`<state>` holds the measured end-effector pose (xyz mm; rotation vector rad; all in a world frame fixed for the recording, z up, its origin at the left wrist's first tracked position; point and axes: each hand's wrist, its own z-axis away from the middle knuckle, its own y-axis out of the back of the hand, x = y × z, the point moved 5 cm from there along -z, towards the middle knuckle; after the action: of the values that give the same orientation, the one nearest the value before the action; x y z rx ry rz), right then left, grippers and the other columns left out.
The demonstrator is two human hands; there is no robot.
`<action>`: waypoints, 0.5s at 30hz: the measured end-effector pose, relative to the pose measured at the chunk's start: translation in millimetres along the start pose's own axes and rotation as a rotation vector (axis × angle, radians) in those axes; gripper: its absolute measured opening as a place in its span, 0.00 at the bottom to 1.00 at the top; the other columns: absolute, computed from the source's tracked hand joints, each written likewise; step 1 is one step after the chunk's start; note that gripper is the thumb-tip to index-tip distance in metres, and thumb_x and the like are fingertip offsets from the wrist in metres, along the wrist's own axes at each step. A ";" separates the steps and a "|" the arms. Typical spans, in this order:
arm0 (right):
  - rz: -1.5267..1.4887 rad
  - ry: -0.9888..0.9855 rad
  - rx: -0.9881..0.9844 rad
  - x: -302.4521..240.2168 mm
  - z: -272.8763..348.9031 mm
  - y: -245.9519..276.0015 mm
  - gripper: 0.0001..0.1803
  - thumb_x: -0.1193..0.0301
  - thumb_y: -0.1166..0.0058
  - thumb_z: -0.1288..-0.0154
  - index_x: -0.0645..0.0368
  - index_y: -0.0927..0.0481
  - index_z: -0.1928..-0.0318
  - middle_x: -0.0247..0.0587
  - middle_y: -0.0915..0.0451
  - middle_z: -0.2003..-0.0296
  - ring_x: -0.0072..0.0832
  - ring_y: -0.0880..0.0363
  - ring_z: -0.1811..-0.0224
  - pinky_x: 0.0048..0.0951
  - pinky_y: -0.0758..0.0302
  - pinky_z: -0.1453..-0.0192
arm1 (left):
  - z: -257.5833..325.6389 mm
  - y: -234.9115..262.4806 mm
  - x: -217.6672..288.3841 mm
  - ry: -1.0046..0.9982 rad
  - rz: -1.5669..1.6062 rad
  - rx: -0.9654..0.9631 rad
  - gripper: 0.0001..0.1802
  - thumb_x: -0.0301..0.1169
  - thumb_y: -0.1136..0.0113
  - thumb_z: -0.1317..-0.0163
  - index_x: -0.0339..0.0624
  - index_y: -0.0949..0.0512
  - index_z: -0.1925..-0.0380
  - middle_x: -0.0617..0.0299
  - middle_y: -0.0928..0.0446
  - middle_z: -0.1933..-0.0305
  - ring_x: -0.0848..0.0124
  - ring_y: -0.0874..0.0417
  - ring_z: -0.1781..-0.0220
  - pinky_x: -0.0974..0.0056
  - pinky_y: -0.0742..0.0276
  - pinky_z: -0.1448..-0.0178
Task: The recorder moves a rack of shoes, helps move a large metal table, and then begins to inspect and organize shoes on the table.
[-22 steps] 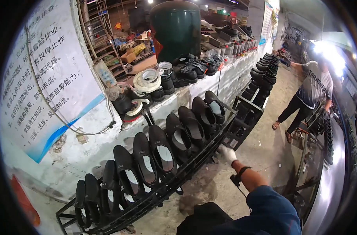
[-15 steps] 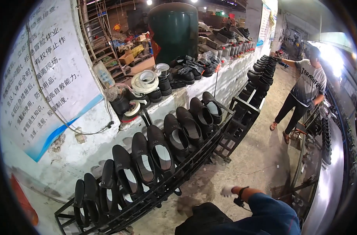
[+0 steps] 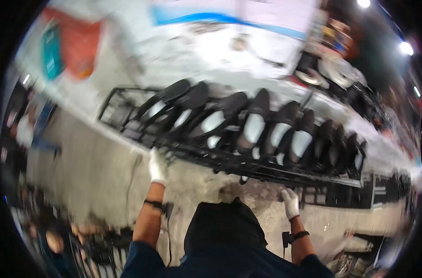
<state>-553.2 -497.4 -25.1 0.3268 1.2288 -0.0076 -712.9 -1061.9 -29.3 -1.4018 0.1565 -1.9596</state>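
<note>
Shoes point(image 3: 254, 128) are leaning in a row on the rack point(image 3: 206, 159) beside the wall point(image 3: 187, 65), the left hand point(image 3: 157, 167) and right hand point(image 3: 291, 204) hovering near its front, finger states being too blurred to tell, while any hard knock could be toppling shoes.

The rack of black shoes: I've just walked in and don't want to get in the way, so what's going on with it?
A person in white gloves stands facing a long black rack of dark slip-on shoes, set along a white wall. The left hand is at the rack's front edge, toward its left end; the right hand is near that edge farther right, fingers curled. Blur hides whether either grips it. The shoes sit in a row, toes toward the wall.
</note>
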 end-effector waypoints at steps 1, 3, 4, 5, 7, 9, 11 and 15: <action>-0.097 0.010 -0.081 -27.8 -3.9 -9.1 0.13 0.68 0.50 0.24 0.66 0.17 0.55 0.37 0.16 0.66 0.22 0.20 0.64 0.27 0.23 0.59 | 4.6 -19.7 9.4 -0.013 0.004 -0.001 0.34 0.58 0.57 0.24 0.34 0.28 0.44 0.52 0.24 0.58 0.58 0.22 0.57 0.47 0.23 0.47; -0.370 0.113 -0.132 -54.9 -15.6 -28.7 0.12 0.68 0.50 0.24 0.63 0.18 0.56 0.37 0.18 0.68 0.23 0.20 0.66 0.29 0.22 0.61 | 15.2 -35.0 20.8 -0.062 -0.067 -0.003 0.31 0.58 0.57 0.24 0.37 0.25 0.56 0.57 0.22 0.67 0.60 0.20 0.66 0.53 0.22 0.57; -0.470 0.158 -0.134 -52.2 -24.7 -37.8 0.12 0.66 0.51 0.23 0.63 0.19 0.57 0.37 0.18 0.68 0.24 0.20 0.67 0.30 0.21 0.62 | 15.7 -28.9 21.7 -0.057 -0.147 0.074 0.29 0.56 0.57 0.23 0.37 0.24 0.58 0.58 0.22 0.69 0.61 0.19 0.70 0.56 0.21 0.63; -0.571 0.199 -0.128 -51.6 -35.0 -43.0 0.13 0.64 0.52 0.22 0.62 0.21 0.59 0.36 0.19 0.69 0.25 0.20 0.68 0.31 0.21 0.63 | 19.0 -23.9 19.2 -0.076 -0.142 0.047 0.28 0.54 0.57 0.23 0.37 0.24 0.57 0.57 0.21 0.71 0.63 0.19 0.73 0.58 0.22 0.66; -0.583 0.124 -0.020 -69.5 -34.7 -54.9 0.18 0.59 0.54 0.19 0.60 0.22 0.62 0.37 0.20 0.70 0.28 0.20 0.70 0.32 0.21 0.65 | 35.2 -9.5 12.6 -0.006 -0.238 0.110 0.30 0.54 0.57 0.23 0.35 0.23 0.60 0.56 0.19 0.71 0.63 0.18 0.74 0.58 0.20 0.66; -0.515 0.205 -0.077 -65.8 -35.4 -57.3 0.19 0.59 0.55 0.19 0.61 0.22 0.62 0.39 0.19 0.71 0.28 0.21 0.71 0.31 0.22 0.66 | 46.8 20.0 -13.4 0.018 -0.445 0.068 0.31 0.55 0.55 0.24 0.34 0.21 0.61 0.54 0.17 0.70 0.63 0.16 0.74 0.58 0.19 0.65; -0.470 0.235 -0.054 -66.4 -31.3 -52.4 0.22 0.58 0.58 0.19 0.63 0.21 0.63 0.40 0.19 0.73 0.28 0.21 0.73 0.30 0.23 0.65 | 76.1 50.0 -44.8 -0.002 -0.828 -0.006 0.26 0.52 0.51 0.25 0.38 0.18 0.61 0.51 0.16 0.69 0.59 0.14 0.71 0.55 0.19 0.64; -0.377 0.266 -0.156 -68.5 -34.0 -65.3 0.23 0.57 0.57 0.19 0.65 0.20 0.61 0.39 0.18 0.72 0.27 0.21 0.72 0.31 0.23 0.63 | 159.3 176.2 -135.8 0.331 -1.777 -0.264 0.32 0.58 0.52 0.32 0.40 0.15 0.55 0.41 0.16 0.51 0.44 0.16 0.47 0.47 0.23 0.42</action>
<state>-619.8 -562.8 12.5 -0.0457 1.5309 -0.1975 -470.0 -1063.3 -155.1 -1.3957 -1.0946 -3.6380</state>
